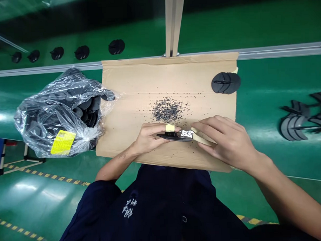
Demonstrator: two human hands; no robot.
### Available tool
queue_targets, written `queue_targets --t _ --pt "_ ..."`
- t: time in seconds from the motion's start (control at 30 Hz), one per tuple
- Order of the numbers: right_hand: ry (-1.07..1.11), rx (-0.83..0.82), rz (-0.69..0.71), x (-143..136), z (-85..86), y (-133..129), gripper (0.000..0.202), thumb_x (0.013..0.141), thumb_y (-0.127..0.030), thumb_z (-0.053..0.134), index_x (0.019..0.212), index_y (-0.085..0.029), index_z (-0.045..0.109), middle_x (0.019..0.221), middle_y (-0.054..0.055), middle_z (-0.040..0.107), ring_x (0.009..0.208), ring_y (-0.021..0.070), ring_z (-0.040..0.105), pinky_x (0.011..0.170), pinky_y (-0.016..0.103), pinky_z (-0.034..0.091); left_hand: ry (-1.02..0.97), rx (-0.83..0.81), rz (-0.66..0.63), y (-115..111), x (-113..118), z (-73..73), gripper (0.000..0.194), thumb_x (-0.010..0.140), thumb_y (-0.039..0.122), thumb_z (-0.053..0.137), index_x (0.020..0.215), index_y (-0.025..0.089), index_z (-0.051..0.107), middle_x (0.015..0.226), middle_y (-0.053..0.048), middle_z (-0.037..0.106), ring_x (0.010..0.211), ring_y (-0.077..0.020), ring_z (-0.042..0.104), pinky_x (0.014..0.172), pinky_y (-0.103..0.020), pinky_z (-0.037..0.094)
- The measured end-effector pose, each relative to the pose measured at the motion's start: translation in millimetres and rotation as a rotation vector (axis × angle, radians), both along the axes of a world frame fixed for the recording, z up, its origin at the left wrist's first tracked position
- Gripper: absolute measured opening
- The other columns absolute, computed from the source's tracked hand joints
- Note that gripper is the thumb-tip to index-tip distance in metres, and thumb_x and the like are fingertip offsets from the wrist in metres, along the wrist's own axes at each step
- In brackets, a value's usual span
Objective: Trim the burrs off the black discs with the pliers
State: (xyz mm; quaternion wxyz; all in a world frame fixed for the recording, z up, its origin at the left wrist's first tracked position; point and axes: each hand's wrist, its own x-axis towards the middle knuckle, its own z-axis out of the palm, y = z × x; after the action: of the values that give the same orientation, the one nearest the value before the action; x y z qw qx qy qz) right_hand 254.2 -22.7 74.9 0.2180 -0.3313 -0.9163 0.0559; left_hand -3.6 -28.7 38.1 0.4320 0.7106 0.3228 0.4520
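Note:
My left hand (150, 136) pinches a round black plastic part (174, 137), seen nearly edge-on; a strip of yellowish tape wraps one finger. In my right hand (227, 141) are small cutting pliers (203, 138) with cream handles. Their metal head meets the right side of the part; whether the jaws are closed I cannot tell. Beneath both hands lies a sheet of cardboard (132, 79), and a pile of tiny black clippings (168, 109) is scattered on it just beyond the part.
At the cardboard's far right corner lies a black disc part (226, 83). A clear plastic bag (57, 113) of black parts stands at left. More black parts (305, 119) sit on the green table at right. Several discs (81, 52) line up behind the metal rail (279, 52).

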Motion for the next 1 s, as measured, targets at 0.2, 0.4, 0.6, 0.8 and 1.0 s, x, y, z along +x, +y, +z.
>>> queue_targets --t 0.2,0.4,0.6,0.8,1.0 --pt "-0.010 0.031 -0.022 -2.4 -1.4 -2.0 0.023 0.100 -0.027 0.056 0.119 -0.015 0.061 0.097 0.010 0.072 0.081 0.0204 0.064 0.068 0.032 0.049 0.054 0.148 0.043 1.5 -2.7 -1.4 0.031 0.089 0.025 0.076 0.120 0.023 0.076 0.101 -0.007 0.082 0.088 -0.0143 0.079 0.080 -0.023 0.064" --pt "-0.006 0.039 -0.007 -1.4 -0.2 -1.8 0.022 0.102 -0.028 0.053 0.118 -0.014 0.061 0.096 0.010 0.072 0.080 0.0198 0.063 0.067 0.032 0.049 0.088 0.207 0.019 3.9 -4.0 -2.6 0.031 0.089 0.025 0.076 0.120 0.022 0.076 0.101 -0.009 0.082 0.088 -0.0146 0.078 0.079 -0.023 0.064" --pt "-0.071 0.107 0.007 -2.1 3.5 -3.7 0.021 0.104 -0.027 0.051 0.116 -0.014 0.063 0.089 0.008 0.072 0.075 0.0184 0.061 0.063 0.031 0.047 0.042 0.262 0.031 1.2 -1.9 -5.8 0.029 0.091 0.025 0.074 0.119 0.022 0.076 0.097 -0.008 0.082 0.085 -0.0144 0.079 0.078 -0.023 0.065" --pt "-0.076 0.077 -0.003 -5.8 -3.0 -4.7 0.021 0.101 -0.019 0.053 0.116 -0.020 0.067 0.082 0.004 0.072 0.074 0.0178 0.064 0.061 0.031 0.046 -0.011 0.214 0.053 -5.3 2.2 -12.9 0.026 0.087 0.028 0.078 0.112 0.021 0.078 0.094 -0.006 0.082 0.081 -0.0145 0.079 0.075 -0.022 0.065" --pt "0.245 -0.294 0.010 11.0 -20.5 -5.2 0.024 0.100 -0.030 0.059 0.121 -0.020 0.065 0.095 0.007 0.073 0.081 0.0173 0.070 0.069 0.029 0.055 0.100 -0.011 0.064 -5.3 -7.7 -1.4 0.027 0.088 0.038 0.077 0.106 0.018 0.077 0.093 -0.007 0.081 0.084 -0.0161 0.077 0.077 -0.024 0.062"
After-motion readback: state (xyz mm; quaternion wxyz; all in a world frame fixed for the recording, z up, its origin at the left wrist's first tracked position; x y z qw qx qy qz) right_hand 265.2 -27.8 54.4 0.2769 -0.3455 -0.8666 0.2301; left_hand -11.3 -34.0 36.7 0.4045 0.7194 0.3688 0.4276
